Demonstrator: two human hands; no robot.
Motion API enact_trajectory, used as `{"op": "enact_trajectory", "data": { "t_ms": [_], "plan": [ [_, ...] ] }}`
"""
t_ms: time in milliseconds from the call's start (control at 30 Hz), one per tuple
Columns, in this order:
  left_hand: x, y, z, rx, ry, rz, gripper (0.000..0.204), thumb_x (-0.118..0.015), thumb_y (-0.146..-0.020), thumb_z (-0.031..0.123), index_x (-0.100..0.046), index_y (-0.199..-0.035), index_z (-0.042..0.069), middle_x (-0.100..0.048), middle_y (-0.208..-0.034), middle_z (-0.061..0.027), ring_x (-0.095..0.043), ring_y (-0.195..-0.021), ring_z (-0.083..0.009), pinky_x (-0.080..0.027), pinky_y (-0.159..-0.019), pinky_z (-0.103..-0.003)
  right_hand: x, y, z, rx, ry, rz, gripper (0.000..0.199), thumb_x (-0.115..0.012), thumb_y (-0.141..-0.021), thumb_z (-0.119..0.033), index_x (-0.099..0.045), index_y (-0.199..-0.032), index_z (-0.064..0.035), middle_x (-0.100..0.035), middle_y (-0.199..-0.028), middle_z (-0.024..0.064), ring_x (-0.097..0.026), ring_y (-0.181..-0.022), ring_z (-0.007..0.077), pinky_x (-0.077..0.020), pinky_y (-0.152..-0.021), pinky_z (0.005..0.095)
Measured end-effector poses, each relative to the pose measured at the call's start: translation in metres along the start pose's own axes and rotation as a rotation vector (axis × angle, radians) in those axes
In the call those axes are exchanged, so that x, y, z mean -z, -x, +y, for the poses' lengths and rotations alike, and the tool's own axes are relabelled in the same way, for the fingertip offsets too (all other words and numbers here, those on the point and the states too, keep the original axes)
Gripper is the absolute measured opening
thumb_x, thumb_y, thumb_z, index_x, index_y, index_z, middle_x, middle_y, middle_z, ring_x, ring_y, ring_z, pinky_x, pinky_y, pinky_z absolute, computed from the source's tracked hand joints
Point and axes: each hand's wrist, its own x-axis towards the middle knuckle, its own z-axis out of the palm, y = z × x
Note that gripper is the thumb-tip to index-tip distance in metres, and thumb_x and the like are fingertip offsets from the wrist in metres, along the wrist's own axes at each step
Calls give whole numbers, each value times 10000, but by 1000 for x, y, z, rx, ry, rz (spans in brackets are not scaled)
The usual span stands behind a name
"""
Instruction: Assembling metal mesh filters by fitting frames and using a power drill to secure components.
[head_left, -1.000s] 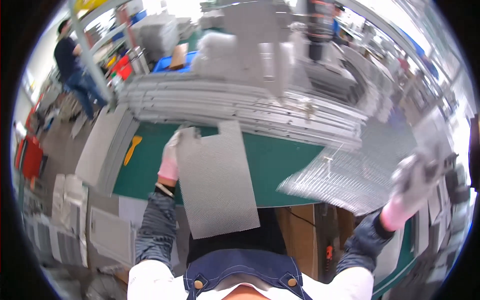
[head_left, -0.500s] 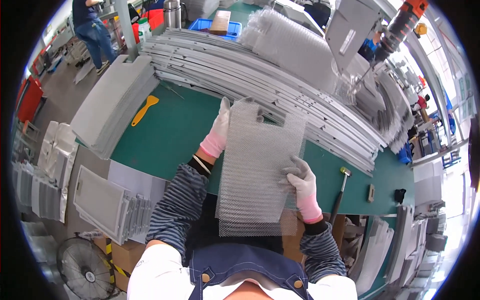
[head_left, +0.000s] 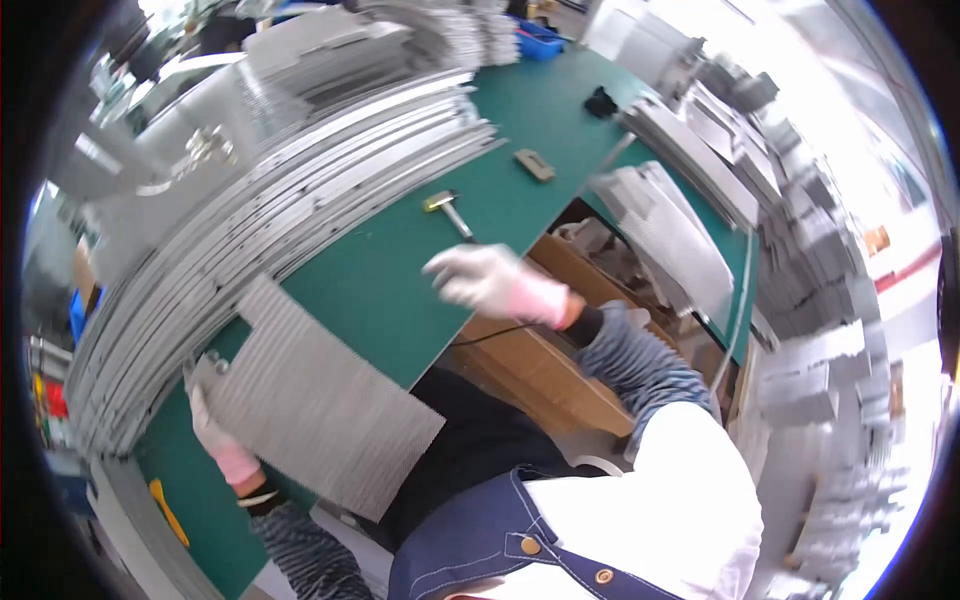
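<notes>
Head view, the only one. Mesh sheet (head_left: 320, 400) sits at a slant over the left part of the green table (head_left: 375, 265); notched end toward the stacked metal strips (head_left: 290, 190), near end overhanging the table edge in front of the black apron (head_left: 470, 415). Can't tell if the notched corner touches the strips.

Left hand (head_left: 215, 425) is on the sheet's left edge, up by the notched end. Fingers look closed on that edge, partly hidden, so grip depth unclear. Right hand (head_left: 485, 282) is off the sheet, fingers spread loosely and blurred, nothing seen in them. It covers part of the handle of the hammer (head_left: 453, 215); contact with it can't be told.

Step in hand, my read: one-handed hold on the sheet, right hand free. To do it well: pinch firm but flat, no squeezing across the mesh; thin sheet probably bends easily. One-sided hold likely lets the overhanging end droop or swing, so steady it low. Keep the notched corner clear of the strips; cut edges could snag there or on the glove. Yellow scraper (head_left: 169, 513) is near the left forearm, so mind the elbow. Small block (head_left: 534, 165) is well apart from the sheet, no bother.
</notes>
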Motion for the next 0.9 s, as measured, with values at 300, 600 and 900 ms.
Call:
{"op": "enact_trajectory", "data": {
  "t_ms": [300,600,900],
  "plan": [
    [11,-10,-7,46,217,-92,376,-380,-1034,248,-447,-1369,90,-555,-1245,-198,-548,-1005,-243,-464,-939,-384,211,237,67,-1169,1051,247,1105,-845,-614,-425,-285,-1481,-31,-427,-1396,301,-438,-1299,406,-370,-1076,476],
    [-26,14,-5,-6,217,-53,342,-413,-1030,247,-455,-1318,67,-601,-1123,-173,-567,-936,-220,-494,-874,-370,327,302,52,-750,827,566,481,-774,-741,-271,-669,-1119,7,-719,-946,181,-698,-875,252,-531,-759,375],
    [-30,10,19,-346,-568,-64,390,-452,-1031,259,-496,-1318,-1,-613,-1227,-130,-605,-1058,-198,-484,-918,-307,177,122,-161,198,404,1008,343,-544,-989,-187,-580,-1207,75,-682,-1043,168,-630,-954,234,-493,-865,348]
  ]
}}
